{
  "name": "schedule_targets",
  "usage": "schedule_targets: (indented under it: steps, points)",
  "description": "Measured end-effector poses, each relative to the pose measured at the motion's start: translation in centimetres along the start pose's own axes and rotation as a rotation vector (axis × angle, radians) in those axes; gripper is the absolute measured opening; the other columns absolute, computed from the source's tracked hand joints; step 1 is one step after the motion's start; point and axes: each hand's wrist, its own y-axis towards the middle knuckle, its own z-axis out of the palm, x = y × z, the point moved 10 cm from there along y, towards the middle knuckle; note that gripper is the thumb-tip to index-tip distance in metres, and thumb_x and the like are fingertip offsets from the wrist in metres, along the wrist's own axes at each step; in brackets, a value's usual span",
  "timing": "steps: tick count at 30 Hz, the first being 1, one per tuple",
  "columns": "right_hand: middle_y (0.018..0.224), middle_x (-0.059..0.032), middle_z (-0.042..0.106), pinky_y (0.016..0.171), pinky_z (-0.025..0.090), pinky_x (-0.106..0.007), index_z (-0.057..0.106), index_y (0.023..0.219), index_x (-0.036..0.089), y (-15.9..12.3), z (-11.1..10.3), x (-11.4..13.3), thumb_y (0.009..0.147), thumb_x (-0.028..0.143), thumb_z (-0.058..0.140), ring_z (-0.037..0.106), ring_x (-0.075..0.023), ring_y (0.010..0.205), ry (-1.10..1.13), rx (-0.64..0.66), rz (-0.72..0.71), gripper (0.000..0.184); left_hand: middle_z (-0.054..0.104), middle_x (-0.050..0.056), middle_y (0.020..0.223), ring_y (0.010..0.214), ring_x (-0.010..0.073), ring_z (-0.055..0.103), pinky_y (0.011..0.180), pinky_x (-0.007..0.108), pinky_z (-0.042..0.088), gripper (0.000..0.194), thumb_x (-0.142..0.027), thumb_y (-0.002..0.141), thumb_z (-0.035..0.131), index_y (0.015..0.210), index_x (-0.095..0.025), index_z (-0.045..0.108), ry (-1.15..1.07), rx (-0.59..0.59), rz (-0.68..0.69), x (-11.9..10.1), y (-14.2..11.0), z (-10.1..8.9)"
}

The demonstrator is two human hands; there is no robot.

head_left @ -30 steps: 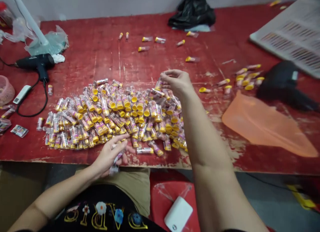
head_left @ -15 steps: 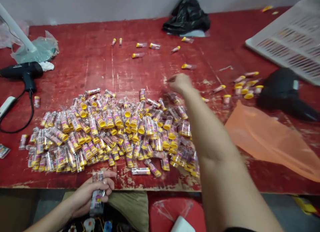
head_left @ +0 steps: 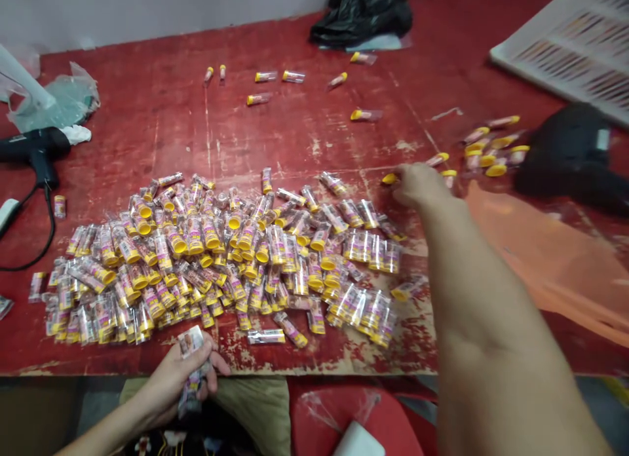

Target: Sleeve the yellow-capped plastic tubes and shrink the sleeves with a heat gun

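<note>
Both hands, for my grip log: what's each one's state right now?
Left hand: closed, holding flat, printed, translucent plastic wrappers.
Right hand: at a small yellow-ended plastic tube; blurred, so open or closed cannot be told.

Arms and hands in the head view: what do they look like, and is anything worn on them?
The left hand and right hand are ungloved; both forearms show no sleeve, watch or bracelet. Blur hides the right hand's finer details.

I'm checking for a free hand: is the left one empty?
No, the left hand is visibly gripping printed plastic packaging.
</note>
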Motion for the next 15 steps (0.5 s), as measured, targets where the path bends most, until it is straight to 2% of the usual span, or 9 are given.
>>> schedule_targets:
  steps: [2,5,8,11,13,15]
  points:
    - [0.121,-0.0147,0.068,0.098,0.055,-0.038,0.065,0.120,0.010,0.6,1.1,0.5,0.097,0.019,0.068,0.066,-0.0181,0.106,0.153,0.065,0.021,0.025,0.072,0.003,0.078,0.050,0.0054,0.055,0.042,0.015,0.032,0.052,-0.054,0.073,0.091,0.090,-0.017,0.060,-0.033,-0.005,0.045,-1.1,0.1,0.8]
    - [0.109,-0.0105,0.070,0.092,0.052,-0.028,0.061,0.119,0.012,0.5,4.0,4.4,0.094,0.001,0.055,0.064,-0.0097,0.089,0.439,0.193,-0.019,0.028,0.070,0.002,0.080,0.052,0.0037,0.053,0.042,0.013,0.029,0.049,-0.052,0.072,0.092,0.091,-0.015,0.066,-0.105,0.008,0.077,-1.9,0.4,1.9]
    - [0.088,-0.0024,0.067,0.081,0.055,-0.026,0.064,0.107,0.015,-0.7,7.9,9.9,0.088,0.000,0.055,0.062,-0.0091,0.073,0.668,0.367,-0.072,0.026,0.070,0.002,0.081,0.056,0.0046,0.055,0.043,0.013,0.032,0.050,-0.054,0.072,0.092,0.096,-0.015,0.071,-0.185,0.015,0.099,-2.3,0.3,2.6]
    - [0.084,-0.0017,0.068,0.078,0.058,-0.027,0.067,0.097,0.017,-2.1,10.5,14.7,0.080,0.004,0.069,0.066,-0.0111,0.071,0.826,0.501,-0.128,0.021,0.071,0.003,0.081,0.058,0.0060,0.058,0.044,0.014,0.036,0.052,-0.054,0.070,0.093,0.098,-0.014,0.073,-0.182,0.037,0.162,-3.0,-0.8,2.8]
    - [0.087,-0.0030,0.071,0.076,0.060,-0.028,0.067,0.096,0.018,-2.5,11.2,16.3,0.074,0.008,0.078,0.069,-0.0126,0.074,0.893,0.540,-0.151,0.026,0.071,0.004,0.080,0.057,0.0068,0.058,0.045,0.015,0.038,0.054,-0.054,0.070,0.093,0.100,-0.014,0.073,-0.174,0.042,0.196,-3.3,-1.7,2.2]
    - [0.084,-0.0041,0.072,0.072,0.060,-0.028,0.066,0.091,0.017,-2.4,11.3,16.5,0.067,0.009,0.085,0.070,-0.0143,0.074,0.927,0.545,-0.147,0.032,0.071,0.003,0.079,0.057,0.0073,0.057,0.044,0.015,0.039,0.056,-0.056,0.071,0.092,0.102,-0.014,0.073,-0.189,0.011,0.213,-3.2,-2.4,0.9]
